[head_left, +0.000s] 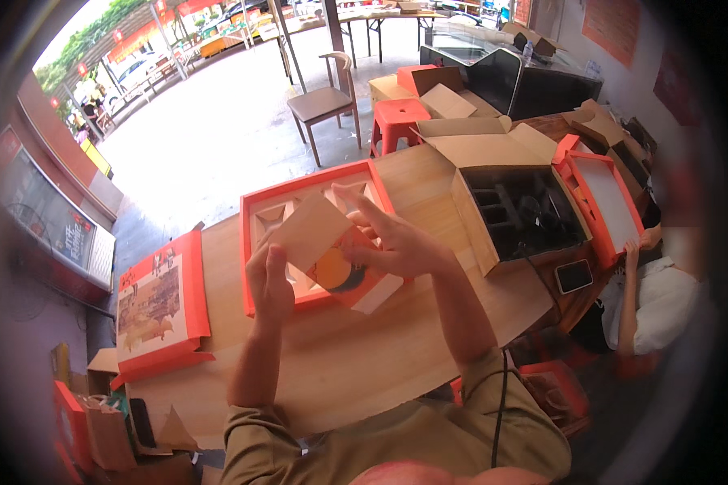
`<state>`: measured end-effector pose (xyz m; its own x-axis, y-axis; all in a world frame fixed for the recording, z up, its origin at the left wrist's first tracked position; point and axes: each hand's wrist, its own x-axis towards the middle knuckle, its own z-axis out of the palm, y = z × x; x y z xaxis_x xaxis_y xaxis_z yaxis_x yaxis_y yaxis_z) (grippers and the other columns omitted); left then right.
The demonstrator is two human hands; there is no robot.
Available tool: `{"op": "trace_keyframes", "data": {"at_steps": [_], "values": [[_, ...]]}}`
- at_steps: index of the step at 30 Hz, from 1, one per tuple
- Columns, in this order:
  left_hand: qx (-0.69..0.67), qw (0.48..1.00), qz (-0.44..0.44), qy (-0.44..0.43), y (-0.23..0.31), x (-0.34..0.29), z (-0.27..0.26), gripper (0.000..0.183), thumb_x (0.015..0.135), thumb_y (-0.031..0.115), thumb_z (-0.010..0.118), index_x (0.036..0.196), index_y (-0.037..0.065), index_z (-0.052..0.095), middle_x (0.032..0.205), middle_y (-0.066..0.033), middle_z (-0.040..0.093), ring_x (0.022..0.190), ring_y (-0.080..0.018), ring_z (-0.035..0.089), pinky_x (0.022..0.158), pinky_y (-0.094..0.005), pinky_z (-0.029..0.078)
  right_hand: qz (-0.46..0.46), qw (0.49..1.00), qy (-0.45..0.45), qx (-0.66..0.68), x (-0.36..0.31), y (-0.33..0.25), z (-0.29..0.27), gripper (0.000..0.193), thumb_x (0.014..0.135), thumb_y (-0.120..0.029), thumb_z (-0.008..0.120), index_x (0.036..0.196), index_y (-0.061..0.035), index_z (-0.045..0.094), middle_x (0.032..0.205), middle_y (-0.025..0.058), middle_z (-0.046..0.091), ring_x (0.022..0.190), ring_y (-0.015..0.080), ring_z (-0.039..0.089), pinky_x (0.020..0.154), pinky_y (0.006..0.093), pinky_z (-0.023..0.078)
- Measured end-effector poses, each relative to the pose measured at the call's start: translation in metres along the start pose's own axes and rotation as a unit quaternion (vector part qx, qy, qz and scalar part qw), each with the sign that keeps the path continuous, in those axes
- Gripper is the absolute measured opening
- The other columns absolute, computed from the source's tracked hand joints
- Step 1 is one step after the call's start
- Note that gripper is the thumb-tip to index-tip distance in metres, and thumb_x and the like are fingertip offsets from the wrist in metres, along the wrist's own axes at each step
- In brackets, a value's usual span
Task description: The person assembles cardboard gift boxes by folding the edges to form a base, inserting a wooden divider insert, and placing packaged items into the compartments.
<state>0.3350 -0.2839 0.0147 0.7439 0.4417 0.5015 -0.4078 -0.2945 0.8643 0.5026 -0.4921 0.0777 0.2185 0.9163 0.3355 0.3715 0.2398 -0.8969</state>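
A small folding carton, with a plain tan panel (pixel 311 230) and an orange printed side (pixel 340 271), is held up above the table. Its end flaps stand out. My left hand (pixel 268 283) grips its left edge, thumb up on the near side. At its right side is my right hand (pixel 396 242), fingers stretched apart and the thumb by the printed side. Whether those fingers touch the carton is hard to tell. Under both hands lies a shallow red tray-like box (pixel 247 242) with pale dividers, partly covered by the carton.
A red printed lid (pixel 158 303) lies at the left. On the right are an open brown carton (pixel 473 218) lined in black, a phone (pixel 574 276) and a red box part (pixel 603 202) touched by another person's hand (pixel 643 242). Beyond stand a red stool (pixel 396 121) and a chair (pixel 322 103).
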Motion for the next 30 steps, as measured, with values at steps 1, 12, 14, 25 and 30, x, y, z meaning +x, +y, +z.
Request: {"op": "trace_keyframes", "data": {"at_steps": [1,12,14,25,30], "values": [[-0.010,1.000,0.016,0.006,0.011,-0.001,0.006,0.057,0.108,0.039,0.053,0.146,-0.003,0.050,0.135,-0.0115,0.062,0.125,-0.0226,0.057,0.108,-0.0375,0.044,-0.009,1.000,-0.004,0.002,0.000,-0.002,-0.001,0.089,0.099,-0.024,0.074,0.168,-0.0127,0.019,0.137,0.0172,0.064,0.121,0.0230,0.063,0.097,0.0400,0.055],[-0.058,0.984,0.111,0.126,0.030,-0.013,0.045,0.072,0.099,0.024,0.066,0.160,0.008,0.030,0.158,-0.0172,0.041,0.144,-0.0327,0.044,0.111,-0.0477,0.046,-0.354,0.749,0.409,-0.383,0.006,-0.021,0.044,0.051,0.081,-0.030,0.085,0.125,-0.0097,0.069,0.122,0.0035,0.073,0.102,0.0238,0.073,0.087,0.0358,0.060],[-0.055,0.983,0.119,0.127,0.029,-0.023,0.051,0.072,0.099,0.023,0.066,0.159,0.008,0.030,0.158,-0.0174,0.041,0.144,-0.0327,0.044,0.111,-0.0478,0.046,-0.384,0.712,0.414,-0.418,0.013,-0.002,0.060,0.053,0.078,-0.027,0.087,0.125,-0.0091,0.069,0.120,0.0057,0.073,0.106,0.0245,0.072,0.090,0.0364,0.060],[-0.049,0.981,0.136,0.129,0.046,0.020,0.021,0.068,0.097,0.019,0.063,0.157,0.008,0.032,0.156,-0.0186,0.042,0.142,-0.0326,0.046,0.111,-0.0480,0.046,-0.238,0.925,0.247,-0.166,-0.001,-0.023,0.054,0.076,0.086,-0.027,0.084,0.150,-0.0087,0.046,0.151,0.0188,0.047,0.132,0.0392,0.054,0.106,0.0479,0.049],[-0.068,0.980,0.132,0.131,0.036,-0.001,0.029,0.067,0.096,0.017,0.063,0.155,0.008,0.032,0.155,-0.0192,0.042,0.141,-0.0326,0.046,0.110,-0.0481,0.046,-0.126,0.987,0.061,0.077,-0.003,-0.027,0.033,0.052,0.097,-0.023,0.074,0.141,-0.0056,0.054,0.137,0.0146,0.062,0.123,0.0283,0.063,0.093,0.0417,0.055]]}}
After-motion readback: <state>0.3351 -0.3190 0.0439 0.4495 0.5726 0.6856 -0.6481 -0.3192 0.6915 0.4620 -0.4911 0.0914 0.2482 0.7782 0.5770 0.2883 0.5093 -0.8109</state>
